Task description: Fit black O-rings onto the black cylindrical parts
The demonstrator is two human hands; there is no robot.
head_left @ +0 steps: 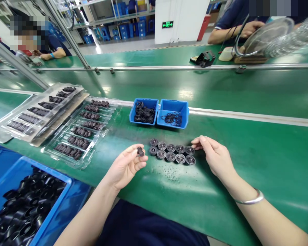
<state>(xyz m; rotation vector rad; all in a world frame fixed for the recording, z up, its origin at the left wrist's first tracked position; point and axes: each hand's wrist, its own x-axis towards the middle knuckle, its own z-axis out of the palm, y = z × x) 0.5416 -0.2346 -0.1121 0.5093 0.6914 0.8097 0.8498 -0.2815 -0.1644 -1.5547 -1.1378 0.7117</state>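
Between the thumb and fingers of my left hand [128, 164] is a small dark part [140, 151], held just left of two rows of round black pieces [170, 156]. These stand on the green table, most with a spiral pattern on top. My right hand [215, 153] is at the right end of the rows, thumb and index finger pressed together; whether anything is between them is too small to tell. Small dark crumbs [171, 173] lie in front of the rows. Behind them stand a blue bin [131, 118] full of black rings and another blue bin [186, 119] with fewer rings.
Clear trays [86, 162] of small dark parts lie at the left. A large blue crate [66, 179] of black round parts stands at the lower left. A metal rail [154, 67] crosses behind. Other people sit across the line, one beside a clear plastic coil [292, 41].
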